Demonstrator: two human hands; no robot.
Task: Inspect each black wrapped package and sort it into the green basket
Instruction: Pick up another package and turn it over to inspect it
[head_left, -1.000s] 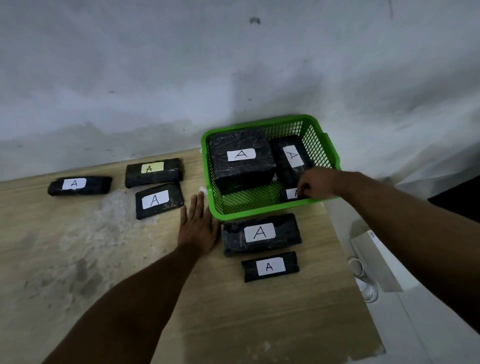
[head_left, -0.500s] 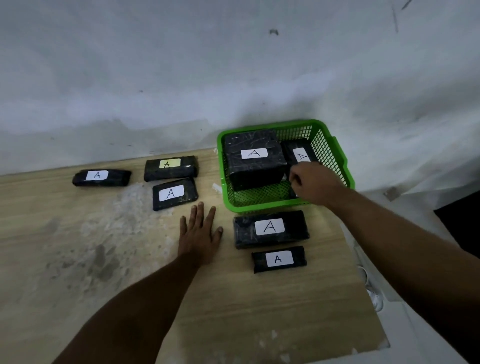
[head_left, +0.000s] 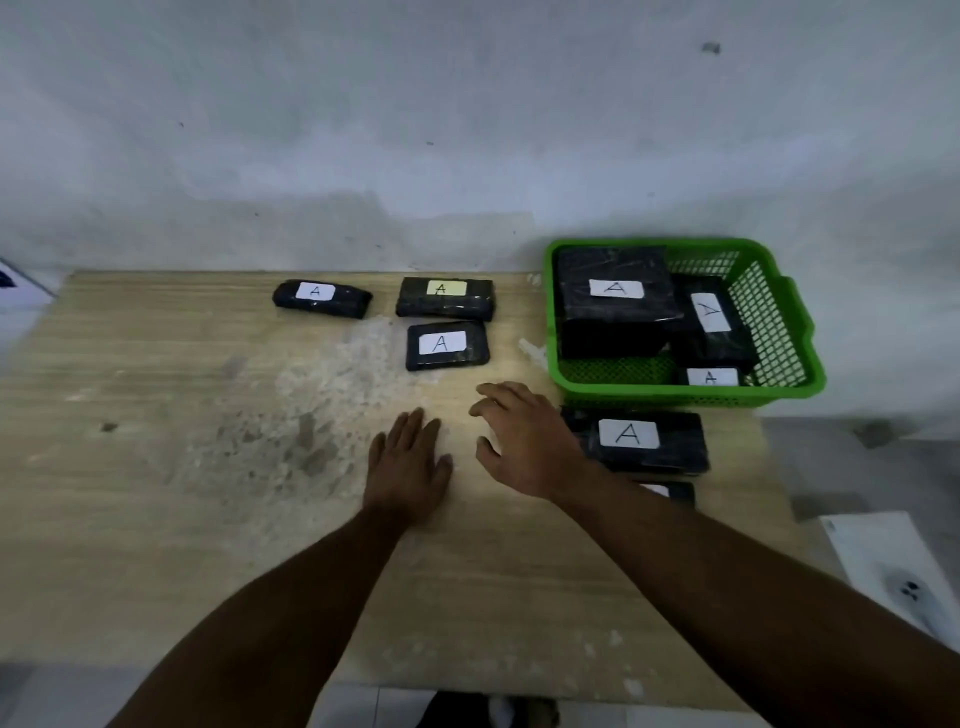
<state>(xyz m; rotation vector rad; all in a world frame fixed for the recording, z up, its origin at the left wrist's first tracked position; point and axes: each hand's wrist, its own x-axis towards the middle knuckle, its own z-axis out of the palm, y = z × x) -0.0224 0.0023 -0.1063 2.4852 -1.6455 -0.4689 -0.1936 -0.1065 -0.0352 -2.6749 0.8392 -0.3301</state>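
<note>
Left hand (head_left: 410, 467) flat, fingers straight, on worn wooden table (head_left: 156, 467); right hand (head_left: 524, 441) loosely spread, empty, beside green plastic mesh basket (head_left: 763, 312).

Glossy-wrapped packages (head_left: 447, 344), plastic basket (head_left: 769, 322), wooden table (head_left: 156, 467)

Left hand (head_left: 409, 464) palm down, fingers straight and together, thumb out to the side, right hand (head_left: 524, 441) just beside it, fingers loosely spread and slightly bent, holding nothing, both bare forearms reaching forward from the lower edge
</note>
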